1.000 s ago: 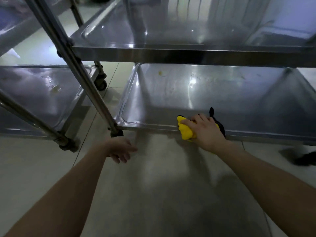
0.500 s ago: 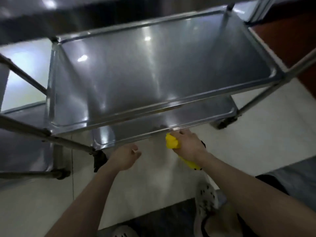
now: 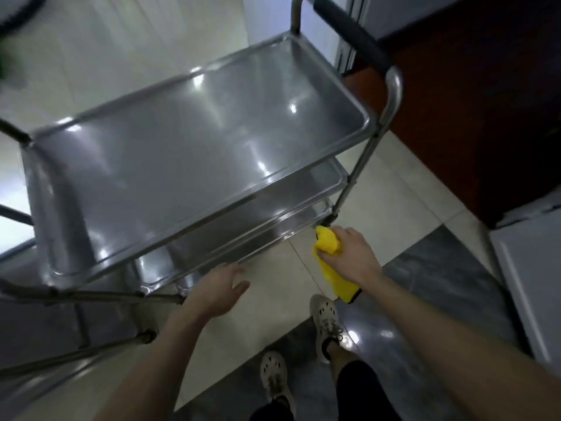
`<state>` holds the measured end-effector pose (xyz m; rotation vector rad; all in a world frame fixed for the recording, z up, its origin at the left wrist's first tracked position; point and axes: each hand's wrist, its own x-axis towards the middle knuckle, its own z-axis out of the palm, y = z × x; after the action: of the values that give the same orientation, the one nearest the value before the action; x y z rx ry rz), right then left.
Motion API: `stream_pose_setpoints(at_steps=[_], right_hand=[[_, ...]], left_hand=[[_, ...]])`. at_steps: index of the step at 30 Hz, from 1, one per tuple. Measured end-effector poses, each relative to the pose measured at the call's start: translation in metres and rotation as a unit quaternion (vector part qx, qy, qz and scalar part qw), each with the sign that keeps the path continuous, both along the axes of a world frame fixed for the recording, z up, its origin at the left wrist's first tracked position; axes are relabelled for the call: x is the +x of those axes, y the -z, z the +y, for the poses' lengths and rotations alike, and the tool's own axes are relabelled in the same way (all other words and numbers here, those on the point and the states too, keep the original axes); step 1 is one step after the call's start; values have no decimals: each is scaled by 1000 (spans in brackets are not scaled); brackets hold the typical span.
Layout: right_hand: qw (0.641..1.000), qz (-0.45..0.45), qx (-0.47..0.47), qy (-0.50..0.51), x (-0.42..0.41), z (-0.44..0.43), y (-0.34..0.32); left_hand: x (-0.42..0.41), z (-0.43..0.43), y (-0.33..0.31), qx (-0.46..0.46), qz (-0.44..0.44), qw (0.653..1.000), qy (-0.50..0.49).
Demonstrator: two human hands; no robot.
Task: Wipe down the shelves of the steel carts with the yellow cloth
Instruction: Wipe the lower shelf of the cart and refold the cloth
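A steel cart fills the view from above; its top shelf (image 3: pixel 194 153) is bare and shiny. Edges of two lower shelves (image 3: pixel 273 214) show under its near right side. My right hand (image 3: pixel 353 256) grips the yellow cloth (image 3: pixel 329 259) in the air just off the cart's near right corner, apart from the shelves; the cloth's tail hangs down toward the floor. My left hand (image 3: pixel 218 291) hovers with fingers spread in front of the lower shelf edge, holding nothing.
The cart's black-padded push handle (image 3: pixel 352 34) rises at the right end. A second steel cart's frame (image 3: pixel 76 357) stands at the lower left. A dark wooden cabinet (image 3: pixel 485 101) and a white unit (image 3: pixel 531 284) stand right. My feet (image 3: pixel 324 320) are on tiled floor.
The view rose from the bottom shelf level to above the top shelf. My right hand lifted the cloth off the bottom shelf's front edge and moved right. My left hand opened its fingers.
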<state>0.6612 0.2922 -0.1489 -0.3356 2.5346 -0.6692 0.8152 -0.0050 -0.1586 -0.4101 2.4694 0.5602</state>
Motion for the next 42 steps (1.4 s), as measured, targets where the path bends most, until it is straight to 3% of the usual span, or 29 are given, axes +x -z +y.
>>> stream_pose_setpoints(at_steps=[8, 15, 25, 32, 42], right_hand=[[982, 51, -93, 154, -31, 96, -70], [978, 79, -108, 160, -137, 200, -91], [980, 123, -107, 116, -323, 306, -143], [983, 131, -107, 78, -482, 317, -151], [984, 129, -113, 37, -719, 289, -165]], left_hand=[[-86, 68, -108, -52, 69, 992, 95], [-202, 174, -146, -65, 133, 979, 143], [-380, 305, -189, 9, 214, 967, 141], [-537, 323, -173, -13, 214, 969, 122], [-767, 283, -166, -8, 205, 977, 53]])
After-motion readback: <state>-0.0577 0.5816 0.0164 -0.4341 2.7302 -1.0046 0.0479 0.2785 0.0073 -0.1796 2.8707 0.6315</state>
